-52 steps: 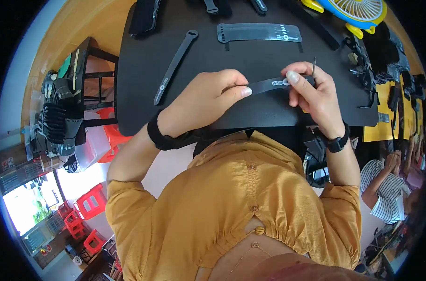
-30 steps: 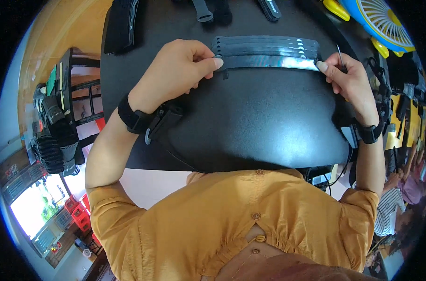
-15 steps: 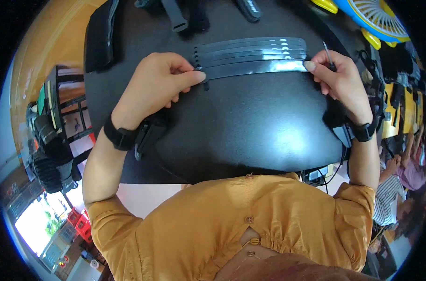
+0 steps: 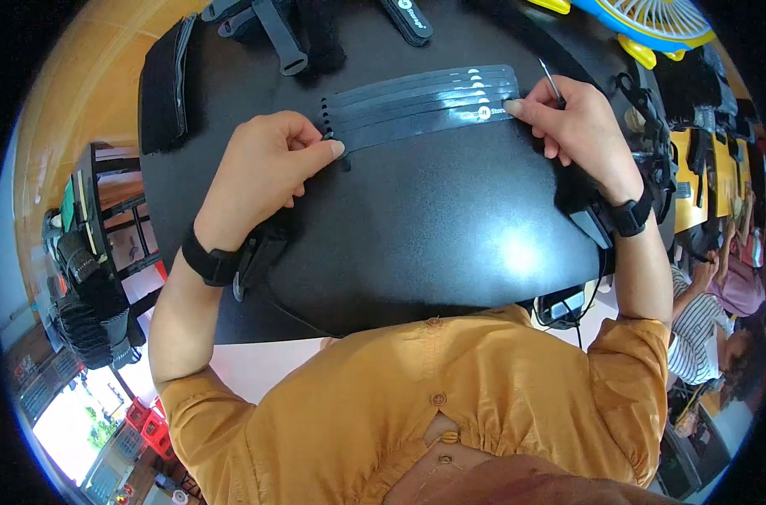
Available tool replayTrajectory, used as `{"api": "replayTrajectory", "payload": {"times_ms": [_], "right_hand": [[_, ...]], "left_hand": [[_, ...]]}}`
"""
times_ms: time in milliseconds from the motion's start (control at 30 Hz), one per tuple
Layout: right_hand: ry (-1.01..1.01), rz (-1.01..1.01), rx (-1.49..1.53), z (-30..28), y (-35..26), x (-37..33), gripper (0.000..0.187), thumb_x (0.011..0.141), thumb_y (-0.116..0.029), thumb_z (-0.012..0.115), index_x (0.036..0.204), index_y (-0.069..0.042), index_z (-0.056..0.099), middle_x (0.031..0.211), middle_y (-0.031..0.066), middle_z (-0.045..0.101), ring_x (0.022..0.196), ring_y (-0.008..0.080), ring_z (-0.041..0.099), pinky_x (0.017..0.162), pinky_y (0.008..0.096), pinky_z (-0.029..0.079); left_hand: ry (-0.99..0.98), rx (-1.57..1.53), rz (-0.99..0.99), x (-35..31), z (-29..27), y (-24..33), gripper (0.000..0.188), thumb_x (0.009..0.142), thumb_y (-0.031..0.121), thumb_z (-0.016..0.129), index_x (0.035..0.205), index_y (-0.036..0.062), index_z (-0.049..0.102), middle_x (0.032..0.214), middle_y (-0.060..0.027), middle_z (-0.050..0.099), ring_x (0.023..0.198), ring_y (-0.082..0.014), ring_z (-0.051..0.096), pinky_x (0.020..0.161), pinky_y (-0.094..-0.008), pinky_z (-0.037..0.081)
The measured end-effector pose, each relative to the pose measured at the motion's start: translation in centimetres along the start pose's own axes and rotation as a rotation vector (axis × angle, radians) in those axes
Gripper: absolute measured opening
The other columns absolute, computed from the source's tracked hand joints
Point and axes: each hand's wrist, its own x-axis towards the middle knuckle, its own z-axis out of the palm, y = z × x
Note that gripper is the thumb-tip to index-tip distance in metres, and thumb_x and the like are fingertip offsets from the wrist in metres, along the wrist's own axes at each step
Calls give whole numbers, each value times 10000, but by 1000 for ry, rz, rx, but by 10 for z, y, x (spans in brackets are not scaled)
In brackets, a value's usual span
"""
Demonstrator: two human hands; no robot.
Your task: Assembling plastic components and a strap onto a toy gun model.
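Several flat, glossy black straps [image 4: 408, 103] lie side by side on the dark table, with white marks near their right ends. My left hand [image 4: 265, 168] is closed, thumb and fingers pinching the left end of the nearest strap, where small dark tabs stick out. At the opposite end, my right hand [image 4: 580, 130] grips the same strap between thumb and forefinger. A thin pointed metal tool [image 4: 550, 77] with a dark handle also sits in my right hand, its tip pointing up and away; its exact kind cannot be made out.
Folded black fabric bands [image 4: 166, 88] lie at the table's far left. Black straps with rounded ends [image 4: 280, 38] and a short bundle [image 4: 408, 18] are at the far edge. A blue-and-yellow fan [image 4: 652, 21] stands far right. People [image 4: 694, 328] sit at right.
The view has shifted slightly, so the table and straps appear further left. Both hands keep their pinch on the strap's ends; its right end now looks slightly raised or tilted.
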Motion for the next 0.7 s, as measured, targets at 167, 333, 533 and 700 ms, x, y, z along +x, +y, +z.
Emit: {"api": "replayTrajectory", "payload": {"times_ms": [167,333,533,700], "right_hand": [[96,-95,7,-1,0,-12,230,937,-241,651,1042,-39,619,673,19,597,498,75,570,406,215,427],[59,-58,51,-11,5,-49,223,952,-235,628,1087,-59,600,695,21,589,490,72,531,435,223,426],[-90,-105,245,12,1,-96,151,947,-195,641,1043,-80,624,716,3,597,504,44,492,446,203,390],[-328,-272,410,68,-23,-115,200,950,-232,652,1082,-82,648,767,-17,625,530,30,501,456,188,400]], "left_hand": [[23,-128,124,-12,-4,-5,236,877,219,724,993,29,644,785,-10,632,564,-58,561,483,-197,462],[190,-31,100,-58,-30,-17,306,859,225,744,1077,38,640,865,-30,639,636,-85,580,563,-220,482],[317,405,127,-86,-20,-71,344,858,254,726,1058,-5,621,832,-124,638,722,-221,620,675,-346,492],[305,-15,235,-110,2,-74,241,959,224,626,1086,20,620,864,-20,627,781,-91,562,685,-258,447]]}}
